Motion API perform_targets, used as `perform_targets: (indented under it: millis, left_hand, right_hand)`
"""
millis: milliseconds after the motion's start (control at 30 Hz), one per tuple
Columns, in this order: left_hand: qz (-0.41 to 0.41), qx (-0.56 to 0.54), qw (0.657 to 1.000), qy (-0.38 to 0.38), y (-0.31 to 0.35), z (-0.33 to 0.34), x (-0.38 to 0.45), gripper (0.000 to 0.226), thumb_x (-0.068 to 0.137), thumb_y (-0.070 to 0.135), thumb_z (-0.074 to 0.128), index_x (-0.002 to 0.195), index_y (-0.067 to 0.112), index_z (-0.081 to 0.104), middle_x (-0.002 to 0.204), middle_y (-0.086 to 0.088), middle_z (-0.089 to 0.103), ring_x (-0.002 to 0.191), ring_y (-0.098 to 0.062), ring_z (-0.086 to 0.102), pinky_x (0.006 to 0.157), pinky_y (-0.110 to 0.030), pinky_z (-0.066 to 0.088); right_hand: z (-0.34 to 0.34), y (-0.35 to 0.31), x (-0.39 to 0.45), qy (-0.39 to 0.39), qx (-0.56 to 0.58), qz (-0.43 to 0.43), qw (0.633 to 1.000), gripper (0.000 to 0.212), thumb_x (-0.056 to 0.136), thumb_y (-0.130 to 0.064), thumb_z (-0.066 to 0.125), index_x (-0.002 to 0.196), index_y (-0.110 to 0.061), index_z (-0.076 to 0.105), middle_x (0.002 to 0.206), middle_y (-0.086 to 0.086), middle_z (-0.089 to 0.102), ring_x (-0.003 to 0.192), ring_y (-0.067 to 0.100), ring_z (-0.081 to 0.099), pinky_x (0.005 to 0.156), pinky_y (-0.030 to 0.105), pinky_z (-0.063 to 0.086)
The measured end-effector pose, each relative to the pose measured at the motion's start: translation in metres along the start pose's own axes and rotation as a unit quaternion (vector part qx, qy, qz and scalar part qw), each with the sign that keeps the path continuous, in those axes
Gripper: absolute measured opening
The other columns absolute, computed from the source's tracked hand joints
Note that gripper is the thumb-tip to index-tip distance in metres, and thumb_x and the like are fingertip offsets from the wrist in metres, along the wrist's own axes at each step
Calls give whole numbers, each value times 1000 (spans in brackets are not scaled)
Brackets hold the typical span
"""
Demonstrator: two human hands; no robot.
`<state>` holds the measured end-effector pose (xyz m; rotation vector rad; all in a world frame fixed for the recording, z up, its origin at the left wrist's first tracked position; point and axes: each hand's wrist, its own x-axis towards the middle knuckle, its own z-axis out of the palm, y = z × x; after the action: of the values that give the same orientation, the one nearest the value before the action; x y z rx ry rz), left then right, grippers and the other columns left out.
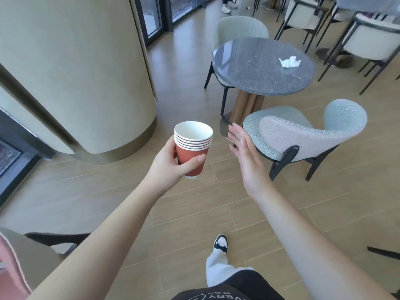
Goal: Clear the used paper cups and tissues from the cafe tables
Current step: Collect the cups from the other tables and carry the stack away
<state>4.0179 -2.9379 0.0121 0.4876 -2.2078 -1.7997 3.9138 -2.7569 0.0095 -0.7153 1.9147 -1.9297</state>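
Observation:
My left hand (171,167) grips a stack of several red paper cups (193,148) with white insides, held upright over the floor. My right hand (246,154) is beside the stack on its right, flat with straight fingers and holding nothing. Ahead stands a round dark stone table (255,72). A crumpled white tissue (289,61) lies on its right side, and a tiny white scrap (249,61) lies near its middle.
A pale blue chair (303,135) stands just right of my right hand, another chair (238,29) behind the table. A wide beige column (86,72) fills the left. More chairs and tables are at the far right. My foot (220,244) is on the wooden floor.

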Motion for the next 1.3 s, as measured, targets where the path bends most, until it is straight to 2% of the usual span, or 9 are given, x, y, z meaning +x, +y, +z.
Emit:
perform_targets:
  millis: [100,300,400,500,633,933,1033,1133,1300]
  left_hand:
    - [-5,3,1000,-4,-1,19,47,62,65,60,83,121,49,57,118,26,71,112,1,67,89,-20,56]
    - [-15,-5,999,30,20,37,140,69,65,61,81,126,37,60,115,20,74,107,0,69,80,-12,53]
    - [-22,-9,999,45,24,33,173,65,66,60,81,124,38,60,114,21,74,106,0,69,79,-12,53]
    - [-29,-5,998,51,21,24,204,68,65,60,82,125,37,60,116,19,74,109,-3,70,83,-15,54]
    - [-36,-9,997,71,12,4,254,65,66,60,81,123,40,60,116,20,74,109,-2,69,82,-13,54]
    - [-15,-20,997,79,5,-62,383,59,65,62,80,119,45,59,113,26,73,106,2,69,79,-11,53]
    - [-12,-21,997,70,9,-89,428,62,66,61,79,122,43,59,117,21,73,110,-2,69,84,-17,55]
    - [-2,-29,999,47,12,-112,472,64,72,55,83,129,38,60,125,12,72,118,-11,68,101,-39,55]
    - [9,-16,999,43,10,-125,540,61,71,61,83,125,44,60,124,15,73,117,-10,69,104,-46,54]
  right_hand:
    - [-17,10,46,-9,-6,-1,1000,55,96,-64,34,143,-37,37,156,-12,40,143,1,38,123,39,29]
    - [-48,13,140,-21,-17,-4,1000,56,102,-45,31,152,-21,34,158,-7,39,145,2,37,122,38,29]
    - [-54,16,177,-32,-16,-5,999,54,102,-44,30,152,-22,34,158,-5,39,145,3,36,122,40,29]
    - [-53,20,213,-45,-3,-1,999,56,101,-55,31,150,-28,34,158,-8,39,145,1,36,123,40,29]
    - [-44,31,267,-60,-6,-4,998,79,89,-80,35,150,-30,34,158,-10,39,145,0,36,123,40,29]
    - [-3,49,402,-61,-11,-3,998,73,88,-81,37,147,-39,37,157,-14,40,144,-1,36,123,43,28]
    - [11,49,448,-48,-8,-1,999,64,88,-82,38,142,-48,38,155,-19,41,144,-1,36,123,44,28]
    - [20,47,487,-39,-7,0,999,62,88,-82,38,141,-49,37,155,-20,40,145,0,36,124,44,27]
    - [19,49,544,-28,-23,-1,999,74,87,-82,38,147,-39,37,157,-15,40,145,0,36,123,43,27]
